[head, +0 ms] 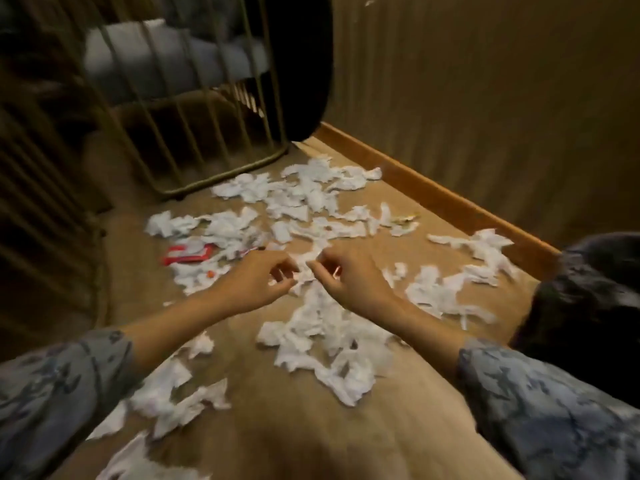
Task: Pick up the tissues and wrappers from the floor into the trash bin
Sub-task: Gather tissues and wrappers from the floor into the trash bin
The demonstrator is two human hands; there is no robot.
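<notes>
Head view: crumpled white tissues [322, 334] litter tan carpet [277, 427].

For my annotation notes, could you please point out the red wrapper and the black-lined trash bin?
Red wrapper [187, 255]: head view, its flat middle.
Black-lined trash bin [588, 306]: head view, its dark liner.

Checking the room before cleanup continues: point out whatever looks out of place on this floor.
Torn white tissues lie scattered across the brown carpet, from the wire frame to the near edge. A red wrapper sits left of the left hand. Both hands, the right hand included, hover over the mess.
</notes>
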